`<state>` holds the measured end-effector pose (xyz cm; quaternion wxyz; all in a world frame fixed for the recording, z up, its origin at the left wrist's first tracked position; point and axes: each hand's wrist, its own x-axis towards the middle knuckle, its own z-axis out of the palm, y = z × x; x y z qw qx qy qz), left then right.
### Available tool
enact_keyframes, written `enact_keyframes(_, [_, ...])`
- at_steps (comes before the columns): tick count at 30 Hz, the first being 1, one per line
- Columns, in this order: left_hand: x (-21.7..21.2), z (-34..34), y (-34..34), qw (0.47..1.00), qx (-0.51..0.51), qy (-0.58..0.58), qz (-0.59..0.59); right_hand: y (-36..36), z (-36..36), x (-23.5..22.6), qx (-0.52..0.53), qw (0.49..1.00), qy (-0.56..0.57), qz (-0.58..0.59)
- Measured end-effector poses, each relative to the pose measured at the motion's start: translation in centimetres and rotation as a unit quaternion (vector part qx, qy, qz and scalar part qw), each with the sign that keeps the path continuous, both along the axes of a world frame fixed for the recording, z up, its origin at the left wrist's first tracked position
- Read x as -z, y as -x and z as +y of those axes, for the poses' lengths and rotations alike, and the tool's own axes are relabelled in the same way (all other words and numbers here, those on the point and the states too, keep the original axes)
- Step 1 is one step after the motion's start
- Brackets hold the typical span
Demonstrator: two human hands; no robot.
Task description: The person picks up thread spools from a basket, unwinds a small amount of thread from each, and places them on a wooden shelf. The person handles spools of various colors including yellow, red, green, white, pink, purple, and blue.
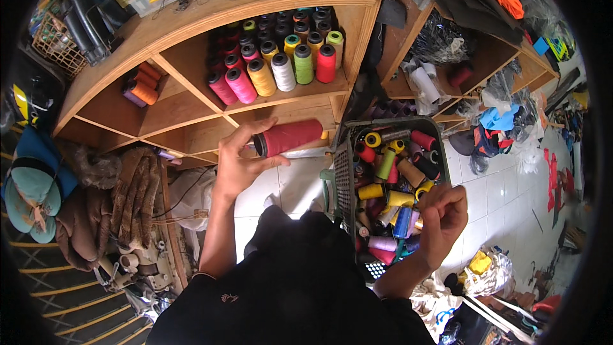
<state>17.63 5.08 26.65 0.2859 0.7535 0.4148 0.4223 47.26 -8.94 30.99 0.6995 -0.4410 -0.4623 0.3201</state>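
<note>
My left hand (237, 157) grips a dark red spool of thread (292, 137) by its black-rimmed end, thumb below and fingers above. The spool lies sideways in the air in front of the shelf. My right hand (442, 222) is raised over the right side of a dark plastic basket (345, 176). Its fingers are curled toward the thumb, and whatever they may pinch is too small to make out. Jumbled in the basket are spools in many colours, among them a yellow spool (400, 198) and a blue spool (402, 222).
Upright spools stand in rows inside the wooden shelf (185, 83), with a white spool (283, 71) in front. Orange spools (144, 92) lie in a left compartment. Caps (33, 185) and brown cloth (135, 185) hang at left. Bags and cloth lie on the tiled floor (488, 201).
</note>
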Motion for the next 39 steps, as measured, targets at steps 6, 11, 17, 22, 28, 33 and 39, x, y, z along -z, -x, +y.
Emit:
enact_keyframes(6, [-1.0,0.1,2.5,0.939,0.23,0.173,-0.19,-3.9,1.6,0.6,0.111,0.984,0.066,-0.126])
enact_keyframes(11, [-0.4,-0.2,2.6,0.868,0.195,0.231,-0.394,-4.8,0.9,2.4,-0.002,0.96,0.206,-0.187])
enact_keyframes(17, [0.7,1.1,3.1,0.957,0.04,0.076,-0.276,-4.5,0.9,4.6,-0.149,0.842,0.302,-0.422])
enact_keyframes(22, [0.9,1.4,4.2,0.983,0.005,0.081,-0.164,-5.9,-1.4,3.1,-0.203,0.897,0.306,-0.247])
enact_keyframes(28, [-0.1,0.8,3.0,0.975,-0.007,0.101,-0.199,-7.1,-2.7,2.5,-0.037,0.98,0.137,-0.14])
enact_keyframes(33, [1.3,0.9,3.4,0.982,0.012,0.087,-0.166,-7.1,-2.0,3.0,0.051,0.981,0.087,-0.165])
enact_keyframes(39, [0.0,0.7,5.1,0.956,0.158,0.098,-0.229,-8.6,0.5,5.0,0.281,0.929,0.173,-0.167])
